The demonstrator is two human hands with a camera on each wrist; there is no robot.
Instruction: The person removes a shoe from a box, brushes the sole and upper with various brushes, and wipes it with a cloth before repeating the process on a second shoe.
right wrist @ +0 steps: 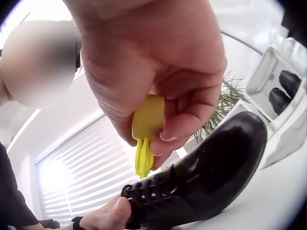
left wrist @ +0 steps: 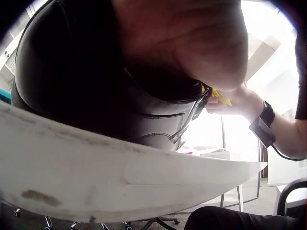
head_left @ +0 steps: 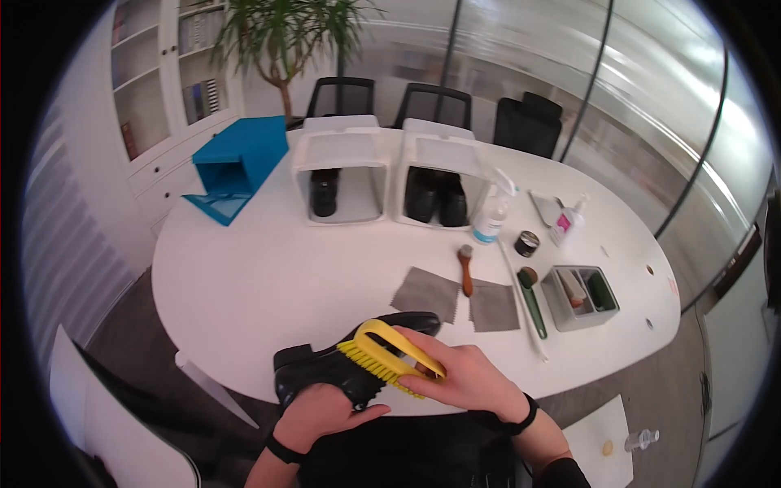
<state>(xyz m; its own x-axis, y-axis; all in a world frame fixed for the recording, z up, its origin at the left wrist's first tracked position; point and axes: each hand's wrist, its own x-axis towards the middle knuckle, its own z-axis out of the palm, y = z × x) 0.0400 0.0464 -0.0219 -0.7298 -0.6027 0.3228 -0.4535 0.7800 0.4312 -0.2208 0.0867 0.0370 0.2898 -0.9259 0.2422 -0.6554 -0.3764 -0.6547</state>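
A black lace-up leather shoe (head_left: 313, 366) lies tilted at the near table edge, its toe pointing right and away. My left hand (head_left: 325, 409) holds it at the opening; the fingers are hidden inside, while the thumb (right wrist: 123, 207) shows outside by the laces. In my right hand (head_left: 465, 376) is a yellow scrub brush (head_left: 378, 346), gripped by its looped handle. Its bristles (right wrist: 143, 158) point down over the laced part of the shoe, overlapping it in the head view.
Two grey cloths (head_left: 494, 307), a wooden-handled brush (head_left: 465, 271), a green-handled brush (head_left: 532, 302) and a divided grey box (head_left: 584, 321) lie to the right. Behind them stand a spray bottle (head_left: 490, 220), a small jar (head_left: 526, 243), white shoe boxes (head_left: 343, 148) and a blue box (head_left: 264, 159).
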